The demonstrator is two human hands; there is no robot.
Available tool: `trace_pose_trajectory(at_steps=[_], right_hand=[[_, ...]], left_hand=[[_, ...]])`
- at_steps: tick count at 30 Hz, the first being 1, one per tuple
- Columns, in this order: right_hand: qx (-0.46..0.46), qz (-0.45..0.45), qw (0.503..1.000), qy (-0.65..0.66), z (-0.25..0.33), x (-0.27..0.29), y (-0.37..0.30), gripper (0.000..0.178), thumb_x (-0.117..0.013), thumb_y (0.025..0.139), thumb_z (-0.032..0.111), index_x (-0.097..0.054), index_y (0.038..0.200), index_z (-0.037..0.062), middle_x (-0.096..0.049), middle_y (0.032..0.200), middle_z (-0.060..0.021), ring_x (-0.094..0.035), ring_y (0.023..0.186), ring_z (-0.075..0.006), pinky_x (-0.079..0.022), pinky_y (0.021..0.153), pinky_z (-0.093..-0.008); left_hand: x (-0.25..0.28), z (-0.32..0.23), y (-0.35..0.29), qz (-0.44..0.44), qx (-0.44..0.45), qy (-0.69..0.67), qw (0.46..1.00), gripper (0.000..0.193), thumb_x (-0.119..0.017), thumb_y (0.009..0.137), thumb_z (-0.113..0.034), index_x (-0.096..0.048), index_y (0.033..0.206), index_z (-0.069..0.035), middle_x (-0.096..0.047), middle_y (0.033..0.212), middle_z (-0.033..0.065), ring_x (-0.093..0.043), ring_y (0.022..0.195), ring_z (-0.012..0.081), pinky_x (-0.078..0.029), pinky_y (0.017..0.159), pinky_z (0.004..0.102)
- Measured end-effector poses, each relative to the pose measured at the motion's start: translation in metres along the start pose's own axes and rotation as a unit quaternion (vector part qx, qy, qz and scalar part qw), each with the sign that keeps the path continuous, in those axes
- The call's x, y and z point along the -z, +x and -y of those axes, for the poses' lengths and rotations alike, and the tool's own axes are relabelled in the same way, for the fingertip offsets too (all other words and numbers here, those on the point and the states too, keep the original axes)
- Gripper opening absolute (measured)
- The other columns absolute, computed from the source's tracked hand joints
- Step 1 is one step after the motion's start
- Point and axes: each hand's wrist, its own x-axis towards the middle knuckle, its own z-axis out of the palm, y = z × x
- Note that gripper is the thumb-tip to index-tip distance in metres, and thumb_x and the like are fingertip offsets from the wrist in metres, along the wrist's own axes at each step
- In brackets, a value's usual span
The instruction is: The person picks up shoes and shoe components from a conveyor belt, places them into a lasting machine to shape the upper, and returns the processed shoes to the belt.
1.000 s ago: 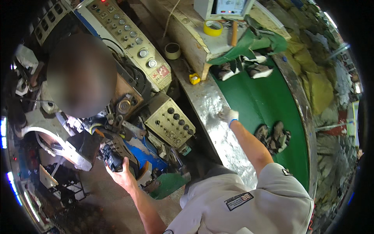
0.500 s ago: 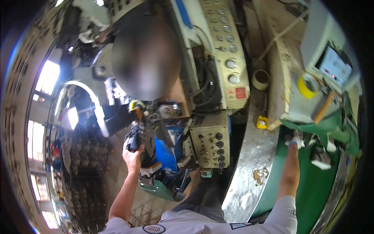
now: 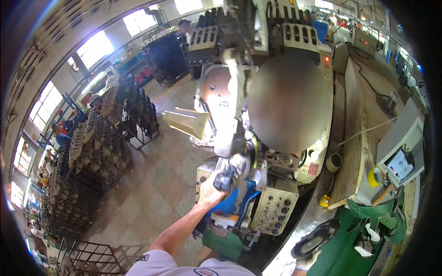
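Dark shoe part (image 3: pixel 226 177) clamped in left hand (image 3: pixel 220 184) fingers (wrapped tight), against grey machine (image 3: pixel 221 110), right hand's gloved fingers (image 3: pixel 301 264) gripping black sole (image 3: pixel 315 239)

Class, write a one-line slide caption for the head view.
Left hand holds a dark shoe part up to the machine; right hand lifts a shoe sole.

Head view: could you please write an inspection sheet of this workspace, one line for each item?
surface: green belt, shoe pieces lying on it.
job's things: dark shoe part at the machine; black treaded sole.
clutter: yellow tape roll and beige tape roll on the bench.
grips: left hand closed on the dark shoe part; right hand at the sole, grip hidden.
cables: pale cable across the bench.
surroundings: racks of shoes, tiled floor.
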Motion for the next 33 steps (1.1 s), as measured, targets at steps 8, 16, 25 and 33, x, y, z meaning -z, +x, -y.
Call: trace_pose_trajectory(at_steps=[8,16,25,33], right_hand=[[-0.206,-0.034,0.978,0.004,-0.109,-0.192,0.012,0.053,-0.060,0.097,0.045,-0.055,0.134,0.0072,-0.063,0.122,-0.0126,-0.063,0.105,-0.0260,-0.055,0.090,-0.0442],[-0.247,0.018,0.968,-0.049,-0.198,-0.257,0.084,0.044,-0.047,0.108,0.032,-0.057,0.134,-0.0009,-0.069,0.119,-0.0111,-0.068,0.099,-0.0192,-0.057,0.090,-0.0347],[-0.195,-0.033,0.978,-0.065,-0.241,-0.252,0.131,0.041,-0.057,0.104,0.020,-0.054,0.140,0.0025,-0.068,0.118,-0.0074,-0.068,0.099,-0.0142,-0.057,0.084,-0.0279],[-0.182,-0.001,0.982,-0.041,-0.255,-0.255,0.170,0.036,-0.062,0.100,0.019,-0.060,0.133,0.0051,-0.069,0.116,-0.0050,-0.068,0.097,-0.0144,-0.057,0.083,-0.0289]], left_hand=[[0.038,0.081,0.004,0.290,-0.014,-0.014,0.957,0.050,-0.073,0.086,-0.021,-0.060,0.129,0.000,-0.070,0.122,0.0163,-0.068,0.110,0.0282,-0.056,0.089,0.0381],[-0.007,0.042,0.050,0.235,0.195,-0.436,0.846,0.034,-0.072,0.093,-0.016,-0.067,0.121,0.002,-0.068,0.092,0.0033,-0.057,0.069,0.0076,-0.052,0.066,0.0218],[-0.010,0.055,0.076,0.127,0.204,-0.422,0.874,0.046,-0.070,0.083,0.003,-0.063,0.128,0.004,-0.068,0.120,0.0148,-0.071,0.095,0.0194,-0.060,0.080,0.0313],[-0.027,0.061,0.081,0.067,0.136,-0.480,0.864,0.046,-0.068,0.086,0.004,-0.060,0.132,0.006,-0.069,0.120,0.0139,-0.070,0.098,0.0184,-0.057,0.083,0.0268]])
